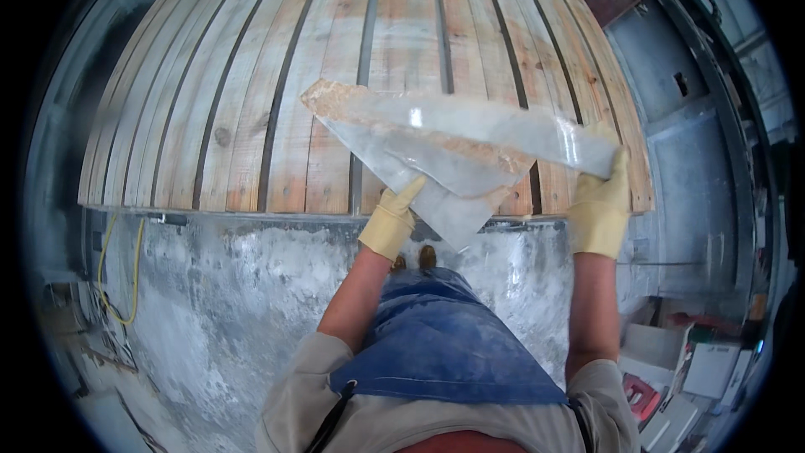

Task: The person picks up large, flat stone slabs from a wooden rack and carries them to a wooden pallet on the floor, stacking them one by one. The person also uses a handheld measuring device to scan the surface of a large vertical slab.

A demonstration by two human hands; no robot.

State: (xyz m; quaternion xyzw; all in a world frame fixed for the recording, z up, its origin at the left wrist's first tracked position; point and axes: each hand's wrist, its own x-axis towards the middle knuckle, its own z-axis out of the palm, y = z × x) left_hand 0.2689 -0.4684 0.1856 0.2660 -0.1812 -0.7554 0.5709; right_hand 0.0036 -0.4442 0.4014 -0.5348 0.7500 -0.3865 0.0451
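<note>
Both my hands wear pale yellow gloves. My left hand (391, 220) grips the lower left edge of a grey-white, roughly triangular slab piece (455, 211), thumb on its face. It looks like polished stone with a rough tan broken edge. My right hand (602, 205) is closed around the right end of a long, shiny, pale slab strip (503, 124), which tapers to the right. The strip overlaps the triangular piece, and I cannot tell whether the two are joined. Both are held over the near edge of a wooden slatted platform (327, 151).
A worn, wet-looking grey concrete floor (226, 302) lies this side of the platform. On the left hangs a yellow hose (134, 277). Pale boxes (654, 348) and a red object (641, 398) clutter the lower right. A dark metal frame (721, 109) runs along the right.
</note>
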